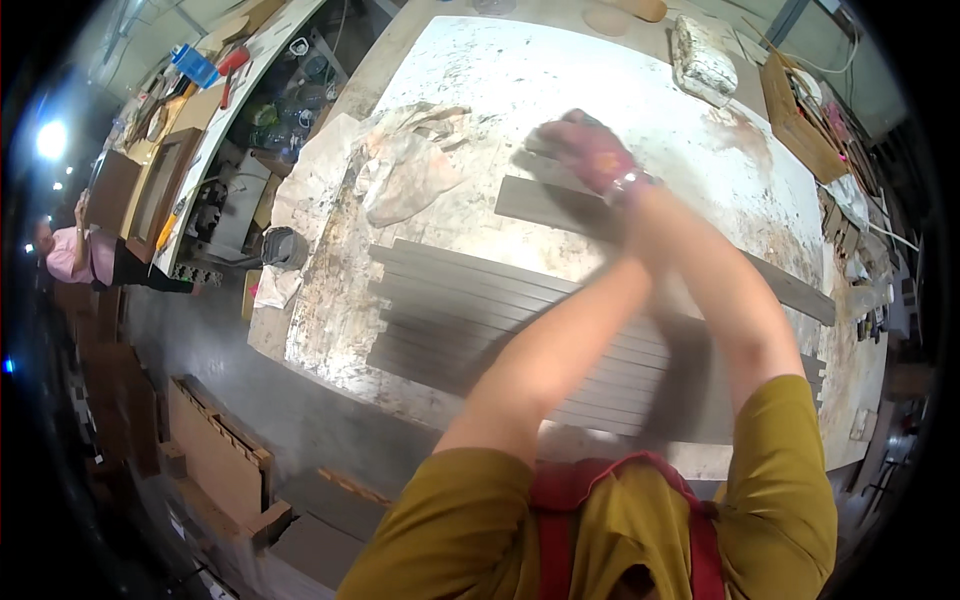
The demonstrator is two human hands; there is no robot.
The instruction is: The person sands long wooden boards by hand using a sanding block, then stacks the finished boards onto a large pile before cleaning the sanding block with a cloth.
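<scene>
My right hand point(588, 155), in a reddish glove with a band at the wrist, is over the white-covered table, just beyond a single grey-brown slat point(530, 200). Motion smears its fingers, and whether it holds anything is unclear. The left forearm point(560, 345) meets the right one near the wrist; behind that overlap I cannot make out my left hand. Closer to me, a row of several grey-brown slats point(440, 300) lies side by side, partly under my arms. The single slat lies apart from them, its middle covered by my forearms.
A crumpled stained cloth point(410, 175) lies on the table's left, near a grey pot point(285, 248) at the edge. A white wrapped bundle point(703, 60) and a cardboard box point(800, 118) are at the far right. Beyond the left bench, a person in pink point(72, 250) holds a brown panel.
</scene>
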